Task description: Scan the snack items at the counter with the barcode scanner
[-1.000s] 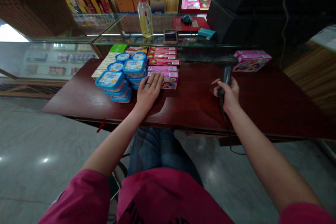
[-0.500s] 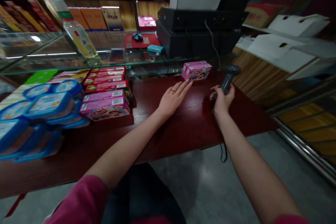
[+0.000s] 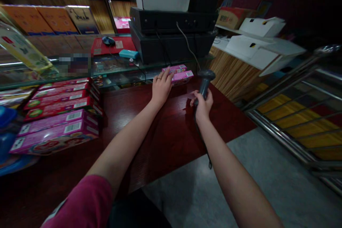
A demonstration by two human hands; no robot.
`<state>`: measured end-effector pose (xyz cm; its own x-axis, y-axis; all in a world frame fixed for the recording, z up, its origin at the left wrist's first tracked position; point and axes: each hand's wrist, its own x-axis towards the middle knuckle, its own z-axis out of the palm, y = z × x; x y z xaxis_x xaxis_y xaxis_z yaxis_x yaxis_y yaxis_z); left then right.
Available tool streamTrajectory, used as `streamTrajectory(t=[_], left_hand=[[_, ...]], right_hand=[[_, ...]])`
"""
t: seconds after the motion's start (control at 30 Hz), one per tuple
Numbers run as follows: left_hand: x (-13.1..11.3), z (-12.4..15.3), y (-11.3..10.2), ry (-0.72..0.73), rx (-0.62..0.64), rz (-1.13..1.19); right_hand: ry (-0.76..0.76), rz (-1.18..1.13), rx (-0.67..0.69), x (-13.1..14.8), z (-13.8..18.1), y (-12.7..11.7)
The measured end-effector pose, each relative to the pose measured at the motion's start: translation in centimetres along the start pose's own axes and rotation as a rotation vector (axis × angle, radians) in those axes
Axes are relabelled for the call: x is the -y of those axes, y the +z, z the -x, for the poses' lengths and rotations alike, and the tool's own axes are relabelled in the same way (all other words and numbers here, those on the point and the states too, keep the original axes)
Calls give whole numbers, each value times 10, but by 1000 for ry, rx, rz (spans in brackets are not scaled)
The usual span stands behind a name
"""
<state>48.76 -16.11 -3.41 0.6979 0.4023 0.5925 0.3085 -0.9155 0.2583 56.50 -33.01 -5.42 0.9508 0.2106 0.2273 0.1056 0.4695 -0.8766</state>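
Observation:
My right hand (image 3: 204, 106) is wrapped around the handle of a dark grey barcode scanner (image 3: 205, 82), held upright over the table with its head at the top. From its base a dark cord hangs past the table's front edge. My left hand (image 3: 161, 88), a ring on one finger, reaches forward with fingers outstretched. Its fingertips rest on the left end of a pair of small pink boxes (image 3: 182, 76) at the back of the table, covering part of them. Whether the thumb presses against the boxes is hidden.
Pink cartons (image 3: 61, 133), red cartons (image 3: 66, 96) and blue-lidded tubs (image 3: 8, 139) crowd the left of the dark red table (image 3: 149, 139). A glass counter (image 3: 112, 74) borders the back, bearing a tilted bottle (image 3: 24, 48). Metal railing (image 3: 283, 128) stands at right.
The view has swung right, so the cartons and bottle sit further left. My left hand has come onto the pink boxes, whose tops now show more. My right hand still grips the scanner.

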Motion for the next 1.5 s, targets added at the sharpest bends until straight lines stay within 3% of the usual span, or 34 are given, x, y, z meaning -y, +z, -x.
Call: streamTrajectory(t=[0.13, 0.2, 0.4, 0.57, 0.73, 1.13, 1.33, 1.5], left_hand=[[-1, 31, -34, 22, 64, -2], [5, 52, -52, -18, 38, -3], [43, 109, -104, -190, -20, -17], [62, 131, -131, -326, -63, 29], [63, 135, -139, -353, -54, 58], [68, 135, -132, -341, -77, 29], [67, 145, -132, -178, -82, 48], [53, 185, -155, -51, -5, 69]], right_hand=[[-13, -25, -45, 14, 5, -9], [20, -43, 16, 25, 15, -16], [390, -111, 512, 53, 68, -23], [484, -49, 706, 52, 105, 7], [424, -19, 704, 43, 117, 28], [396, -31, 696, 42, 117, 26], [394, -55, 641, 41, 114, 23], [375, -50, 558, 36, 114, 27]])
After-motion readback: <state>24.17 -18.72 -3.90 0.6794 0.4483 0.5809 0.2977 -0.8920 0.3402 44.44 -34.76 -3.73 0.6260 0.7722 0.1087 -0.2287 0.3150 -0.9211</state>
